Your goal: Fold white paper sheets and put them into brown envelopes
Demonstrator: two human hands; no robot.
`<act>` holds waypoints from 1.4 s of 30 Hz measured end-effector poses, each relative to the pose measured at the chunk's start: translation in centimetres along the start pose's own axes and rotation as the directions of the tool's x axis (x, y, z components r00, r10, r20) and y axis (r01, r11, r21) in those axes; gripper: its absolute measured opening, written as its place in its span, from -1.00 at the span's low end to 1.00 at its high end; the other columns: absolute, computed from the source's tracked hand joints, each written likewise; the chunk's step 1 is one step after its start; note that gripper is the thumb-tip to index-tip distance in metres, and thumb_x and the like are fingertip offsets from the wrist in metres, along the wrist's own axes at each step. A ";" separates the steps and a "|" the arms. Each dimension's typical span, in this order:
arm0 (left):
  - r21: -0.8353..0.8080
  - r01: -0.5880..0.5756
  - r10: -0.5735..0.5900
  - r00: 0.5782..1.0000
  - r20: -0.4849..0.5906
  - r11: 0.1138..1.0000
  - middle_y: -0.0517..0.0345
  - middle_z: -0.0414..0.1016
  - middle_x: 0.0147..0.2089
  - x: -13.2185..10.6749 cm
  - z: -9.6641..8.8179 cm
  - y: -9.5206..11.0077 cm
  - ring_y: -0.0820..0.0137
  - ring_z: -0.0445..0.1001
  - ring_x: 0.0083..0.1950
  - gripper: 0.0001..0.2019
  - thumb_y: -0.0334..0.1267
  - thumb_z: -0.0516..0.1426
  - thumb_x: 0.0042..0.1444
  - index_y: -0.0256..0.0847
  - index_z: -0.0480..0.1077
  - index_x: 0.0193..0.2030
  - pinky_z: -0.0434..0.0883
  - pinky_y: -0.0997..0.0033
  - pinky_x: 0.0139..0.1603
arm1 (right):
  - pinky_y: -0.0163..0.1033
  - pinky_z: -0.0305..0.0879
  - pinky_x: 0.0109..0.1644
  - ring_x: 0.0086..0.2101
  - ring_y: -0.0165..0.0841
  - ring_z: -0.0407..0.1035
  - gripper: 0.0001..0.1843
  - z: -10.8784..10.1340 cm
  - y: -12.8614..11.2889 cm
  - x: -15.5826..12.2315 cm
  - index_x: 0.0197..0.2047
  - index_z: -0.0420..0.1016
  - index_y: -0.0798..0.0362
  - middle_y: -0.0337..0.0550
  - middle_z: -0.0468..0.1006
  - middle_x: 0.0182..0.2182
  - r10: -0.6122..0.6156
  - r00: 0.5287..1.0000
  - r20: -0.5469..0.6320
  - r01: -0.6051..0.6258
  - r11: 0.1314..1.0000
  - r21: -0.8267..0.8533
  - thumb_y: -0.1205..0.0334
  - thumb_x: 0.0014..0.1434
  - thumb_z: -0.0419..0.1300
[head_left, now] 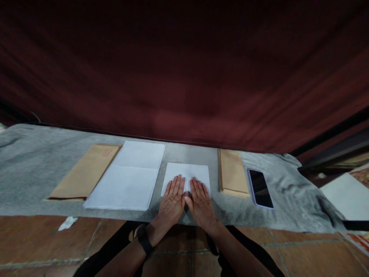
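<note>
A small folded white sheet [188, 172] lies on a grey cloth [34, 161] spread on the floor. My left hand [172, 201] and my right hand [201, 202] press flat on its near edge, side by side, fingers stretched out and thumbs touching. A black band sits on my left wrist [143, 239]. To the left lies a stack of larger white paper [128, 177], and further left a brown envelope [86, 171].
A stack of brown envelopes [232, 173] lies right of the folded sheet, with a dark phone [260, 188] beside it. A dark red curtain [184, 77] hangs behind the cloth. Brown floor tiles [34, 242] run along the near side. A white sheet [347, 194] is at far right.
</note>
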State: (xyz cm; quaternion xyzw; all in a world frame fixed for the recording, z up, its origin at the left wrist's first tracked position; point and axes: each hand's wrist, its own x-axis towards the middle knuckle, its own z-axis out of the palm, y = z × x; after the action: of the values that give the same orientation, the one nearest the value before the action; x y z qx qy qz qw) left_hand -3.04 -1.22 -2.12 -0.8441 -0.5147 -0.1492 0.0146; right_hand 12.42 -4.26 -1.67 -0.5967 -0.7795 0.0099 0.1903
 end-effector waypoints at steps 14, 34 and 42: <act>-0.008 0.133 -0.133 0.990 -0.050 0.991 -0.24 0.09 0.49 -0.7 -0.4 -2.4 0.12 0.06 0.51 -0.43 -0.13 -0.15 0.41 -0.40 0.09 0.45 0.16 0.00 0.46 | 0.08 0.10 0.39 0.38 -0.06 0.05 -0.34 0.2 3.6 -0.9 0.47 0.01 0.29 0.22 0.15 0.40 0.099 0.992 -0.077 -0.111 0.982 -0.156 0.08 0.46 -0.09; 0.024 -0.112 0.112 0.994 -0.005 0.993 -0.18 0.05 0.51 1.1 -0.1 0.4 0.22 -0.05 0.54 -0.43 -0.37 -0.16 0.35 -0.47 -0.02 0.48 0.01 0.04 0.53 | 0.11 0.00 0.44 0.41 -0.21 -0.02 -0.40 0.1 1.4 1.6 0.50 -0.04 0.18 0.08 0.12 0.42 -0.052 0.998 0.042 0.053 0.998 -0.027 0.17 0.48 -0.16; 0.028 -0.049 0.048 0.998 0.036 0.998 -0.08 0.01 0.53 1.7 -0.8 -0.7 0.22 -0.06 0.55 -0.43 -0.10 -0.11 0.43 -0.32 0.04 0.48 -0.03 0.03 0.54 | 0.10 -0.02 0.42 0.40 -0.12 -0.01 -0.38 0.4 3.9 1.7 0.49 -0.02 0.21 0.16 0.07 0.43 0.041 0.999 -0.013 -0.043 0.987 -0.157 0.13 0.47 -0.13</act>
State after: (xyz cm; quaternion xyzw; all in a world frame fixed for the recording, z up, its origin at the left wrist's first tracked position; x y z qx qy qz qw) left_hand -3.11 0.47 -0.95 -0.8585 -0.4966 -0.1262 0.0212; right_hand 15.53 -1.48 -2.52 -0.6262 -0.7641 -0.0506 0.1464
